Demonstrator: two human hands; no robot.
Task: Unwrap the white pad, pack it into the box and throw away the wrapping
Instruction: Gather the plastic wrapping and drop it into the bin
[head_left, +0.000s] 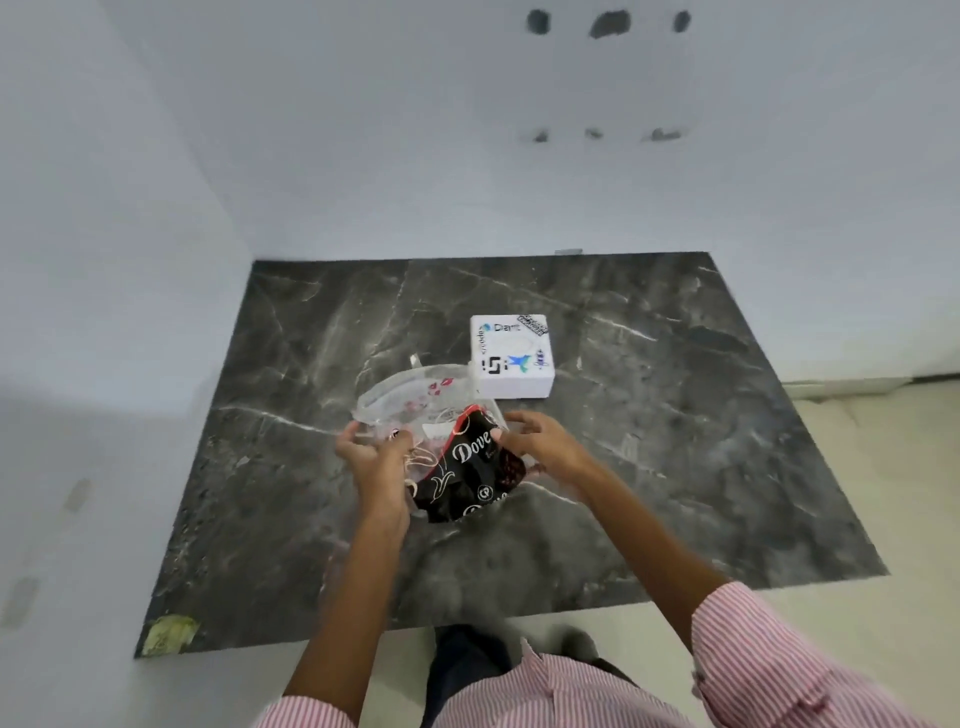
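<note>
A clear plastic bag (410, 392) with small red prints lies open on the dark marble slab (675, 441). My left hand (376, 457) grips its near left edge. A black Dove wrapper (467, 478) sits in the bag's mouth, and my right hand (535, 441) rests its fingers on the wrapper's upper right edge. A white box (511, 356) with stickers on its closed top stands just beyond the bag, touching or nearly touching it. No white pad shows.
White walls close the slab in at the left and back. A patch of yellowish tape (169, 631) marks the slab's near left corner. Pale floor (883, 467) lies to the right and in front, where my dark trousers and striped sleeves show.
</note>
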